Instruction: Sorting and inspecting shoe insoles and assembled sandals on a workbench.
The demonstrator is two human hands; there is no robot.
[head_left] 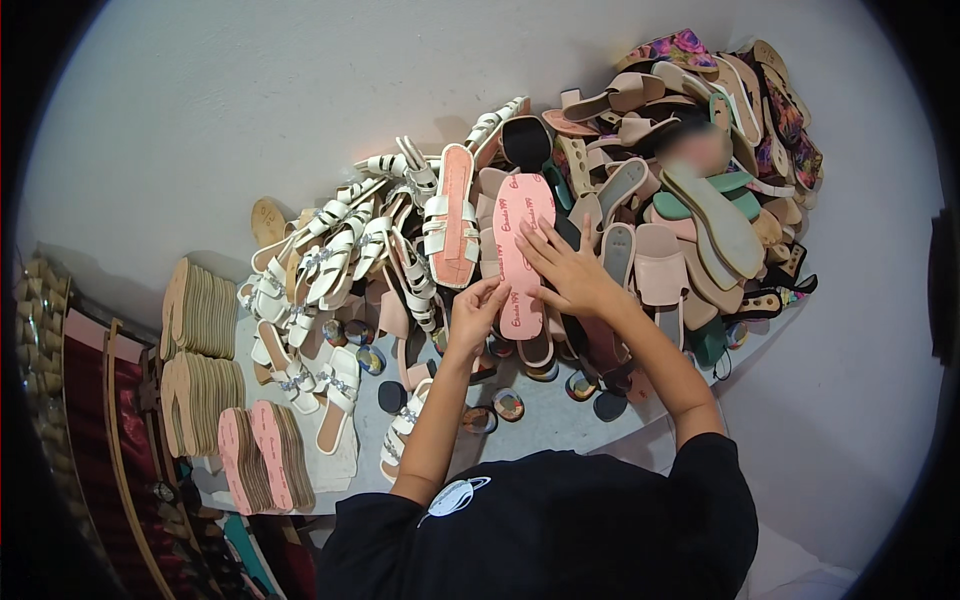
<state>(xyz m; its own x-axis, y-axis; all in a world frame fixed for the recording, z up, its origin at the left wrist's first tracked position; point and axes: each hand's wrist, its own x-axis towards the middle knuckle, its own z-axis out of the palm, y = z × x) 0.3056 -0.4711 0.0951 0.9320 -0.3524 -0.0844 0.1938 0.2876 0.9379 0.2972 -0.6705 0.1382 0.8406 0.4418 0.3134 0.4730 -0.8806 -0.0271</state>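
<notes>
A pink shoe insole (522, 195) with dark printing lies lengthwise in front of me, on top of the heaped sandals. My left hand (477, 315) is closed, its thumb and fingertips pinching at the insole's lower left edge. Across the insole's right side my right hand (572, 270) rests flat, fingers spread and holding nothing. Just left of the insole is a white strappy sandal (436, 240) with a salmon-coloured footbed. Beige slide sandals (658, 270) lie to the right of my right hand.
White sandals (340, 250) pile up at the left, with mixed wedges and slides (715, 225) at the right. Stacks of tan insoles (205, 310) and pink-topped insoles (280, 455) stand on the grey table (560, 432). Round multicoloured pieces (508, 404) lie near its front. A shelf (125, 430) is at left.
</notes>
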